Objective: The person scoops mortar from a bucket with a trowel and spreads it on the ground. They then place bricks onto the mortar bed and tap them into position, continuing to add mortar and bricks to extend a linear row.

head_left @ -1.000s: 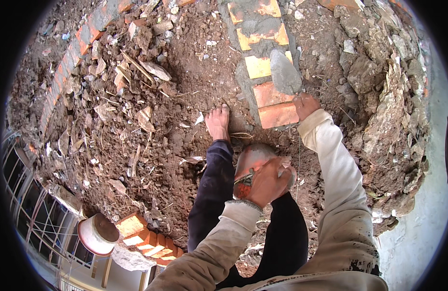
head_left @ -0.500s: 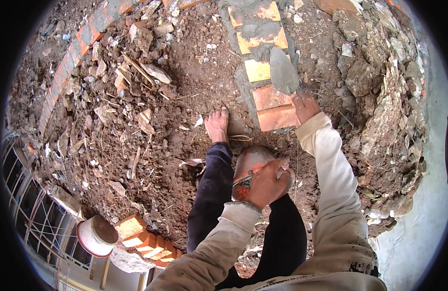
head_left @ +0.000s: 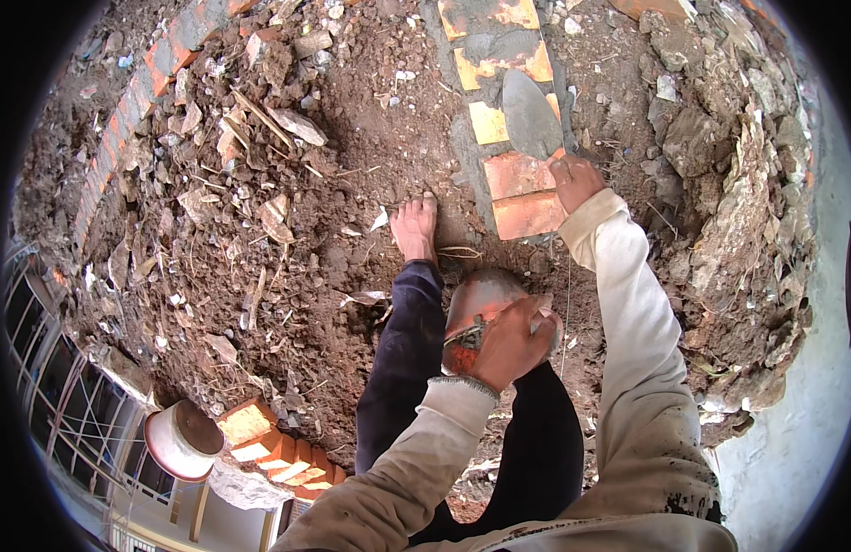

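My right hand [head_left: 577, 184] grips a trowel whose grey blade [head_left: 531, 110] lies over a short row of bricks bedded in grey mortar [head_left: 465, 166]. The two nearest bricks [head_left: 522, 212] are bare orange-red, while those farther along are yellowish and partly smeared with mortar. Below the row, my left hand [head_left: 513, 340] has its fingers curled on a rounded metal bowl [head_left: 480, 294], which has grey and orange-red patches and sits between my legs. A thin string [head_left: 566, 304] runs down from near the row, past my right wrist.
Rubble and soil [head_left: 241, 230] surround my bare foot [head_left: 414, 225]. Another mortared brick course [head_left: 149, 83] curves along the upper left. At lower left are stacked bricks [head_left: 273, 446], a white bucket [head_left: 167, 446] and a metal framework [head_left: 43, 368]. A pale surface [head_left: 784, 442] borders the right.
My right hand and the trowel have moved slightly forward along the brick row over the last half second. My left hand stays on the bowl.
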A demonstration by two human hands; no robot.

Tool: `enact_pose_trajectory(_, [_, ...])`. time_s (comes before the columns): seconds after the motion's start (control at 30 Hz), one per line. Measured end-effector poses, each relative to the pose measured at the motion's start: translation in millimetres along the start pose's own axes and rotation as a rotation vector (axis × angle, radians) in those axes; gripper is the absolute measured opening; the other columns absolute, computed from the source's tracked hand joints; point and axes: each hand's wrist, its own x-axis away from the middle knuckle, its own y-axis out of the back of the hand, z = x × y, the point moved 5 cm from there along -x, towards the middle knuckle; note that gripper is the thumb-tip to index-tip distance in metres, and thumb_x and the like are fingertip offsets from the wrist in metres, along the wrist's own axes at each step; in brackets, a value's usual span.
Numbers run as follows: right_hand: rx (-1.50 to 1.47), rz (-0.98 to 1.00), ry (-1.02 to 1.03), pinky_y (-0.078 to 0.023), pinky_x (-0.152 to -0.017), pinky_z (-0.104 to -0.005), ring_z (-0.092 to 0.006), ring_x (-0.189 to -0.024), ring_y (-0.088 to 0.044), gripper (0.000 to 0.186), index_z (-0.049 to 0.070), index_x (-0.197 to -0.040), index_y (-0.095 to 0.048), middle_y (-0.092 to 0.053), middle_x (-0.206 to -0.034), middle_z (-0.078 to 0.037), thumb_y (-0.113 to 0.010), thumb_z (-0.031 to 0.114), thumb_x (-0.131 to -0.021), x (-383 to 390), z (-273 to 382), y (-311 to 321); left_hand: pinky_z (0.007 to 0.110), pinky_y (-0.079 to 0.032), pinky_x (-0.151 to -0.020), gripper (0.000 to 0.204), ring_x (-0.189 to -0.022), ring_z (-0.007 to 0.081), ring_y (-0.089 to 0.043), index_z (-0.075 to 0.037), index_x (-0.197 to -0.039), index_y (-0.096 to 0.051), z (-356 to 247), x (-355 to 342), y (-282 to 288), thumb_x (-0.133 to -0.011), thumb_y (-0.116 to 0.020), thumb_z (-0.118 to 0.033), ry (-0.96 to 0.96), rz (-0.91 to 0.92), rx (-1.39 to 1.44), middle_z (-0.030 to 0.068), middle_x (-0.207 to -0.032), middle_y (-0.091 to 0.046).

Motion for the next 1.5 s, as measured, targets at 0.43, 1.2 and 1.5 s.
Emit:
enact_pose_trajectory(0.43, [0.576, 0.238, -0.034, -0.049, -0.078, -0.0548, -0.0466, -0.086, -0.063, 0.036, 0.001, -0.111, -0.052, -0.065, -0.085, -0.029, -0.047, 0.031, -0.091, 13, -7, 8, 0.04, -0.049, -0.085, 0.037, -0.094, 0.0339, -0.064, 0.0, -0.113, -0.062, 0, 0, 3, -0.084, -0.059, -0.023, 0.001, -0.005, -0.002, 0.0207, -0.103, -0.065])
enact_pose_trajectory(1.2, [0.32, 0.159, -0.136, -0.046, -0.089, -0.0537, -0.0478, -0.096, -0.06, 0.04, -0.002, -0.106, -0.059, -0.063, -0.097, -0.03, -0.048, 0.034, -0.09, 5, -37, 3, 0.041, -0.048, -0.087, 0.036, -0.098, 0.0349, -0.063, -0.003, -0.112, -0.063, -7, -3, 10, -0.082, -0.058, -0.021, 0.059, 0.004, 0.038, 0.0207, -0.105, -0.065])
enact_pose_trajectory(1.5, [0.205, 0.029, -0.091, -0.048, -0.083, -0.0545, -0.0505, -0.087, -0.06, 0.038, -0.004, -0.106, -0.057, -0.062, -0.091, -0.033, -0.049, 0.03, -0.091, 18, -38, -5, 0.041, -0.047, -0.087, 0.038, -0.096, 0.0344, -0.062, -0.002, -0.114, -0.062, -7, -1, 10, -0.083, -0.058, -0.023, 0.051, -0.012, 0.018, 0.0207, -0.105, -0.064])
